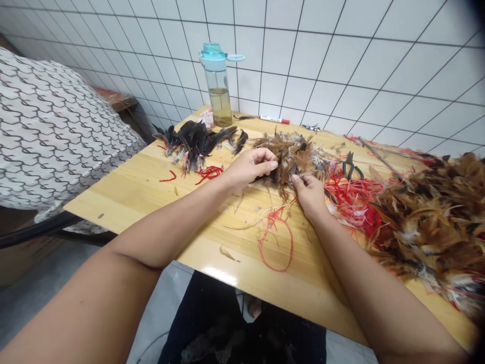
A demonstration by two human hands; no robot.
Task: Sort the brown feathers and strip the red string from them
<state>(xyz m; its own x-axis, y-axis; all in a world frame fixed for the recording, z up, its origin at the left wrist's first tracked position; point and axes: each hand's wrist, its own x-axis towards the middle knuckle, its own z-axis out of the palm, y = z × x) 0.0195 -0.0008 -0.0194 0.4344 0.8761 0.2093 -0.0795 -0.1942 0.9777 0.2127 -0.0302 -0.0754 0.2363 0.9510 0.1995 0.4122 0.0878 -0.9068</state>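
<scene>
Over the near side of a brown feather pile [293, 151], my left hand [252, 169] has its fingers curled and thumb pressed in. What it pinches, if anything, is too small to make out. My right hand [309, 194] is closed at the pile's right edge, with a small dark feather [294, 171] between thumb and fingertip. Beside that hand, thin red string [276, 220] trails down and forms a loose loop on the wooden table [151, 202]. A pale thin strand runs left from the same spot.
Black feathers [195, 139] and cut red cords [210, 173] lie left. A water bottle [219, 86] stands behind, near a red-and-white marker [273, 120]. Right are black pliers [351, 166], tangled red string [354, 194] and a big brown feather heap [435, 217]. A tiled wall [295, 60] borders the back.
</scene>
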